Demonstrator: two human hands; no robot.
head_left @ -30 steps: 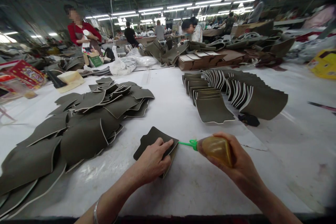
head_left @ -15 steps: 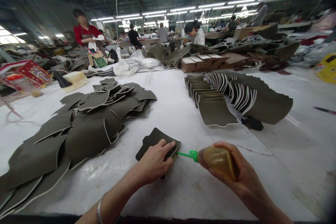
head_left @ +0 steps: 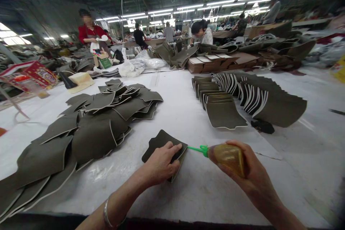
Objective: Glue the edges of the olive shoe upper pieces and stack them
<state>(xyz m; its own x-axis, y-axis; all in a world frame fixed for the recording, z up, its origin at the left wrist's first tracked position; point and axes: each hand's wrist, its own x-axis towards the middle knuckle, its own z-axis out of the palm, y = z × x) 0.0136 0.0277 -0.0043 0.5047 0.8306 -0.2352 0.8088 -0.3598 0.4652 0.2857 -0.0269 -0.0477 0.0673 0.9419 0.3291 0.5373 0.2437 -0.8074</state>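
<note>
My left hand presses on a dark grey-green leather piece that lies folded over on the table. Its index finger stretches toward the right corner, and the thumb bears on the near edge. My right hand is wrapped round a squeeze bottle of amber glue, tilted on its side. The bottle's thin green nozzle points left, its tip at the piece's right corner beside my left fingertip. Whether glue is coming out cannot be made out.
Loose leather pieces spread over the left of the white table. Fanned rows of pieces stand at the right, with a small black object before them. Brown stacks line the back; a person in red stands far left.
The nozzle tip has moved up slightly along the piece's edge to its right corner, with the bottle in my right hand. The left hand keeps its hold; the whole view has shifted a little.
</note>
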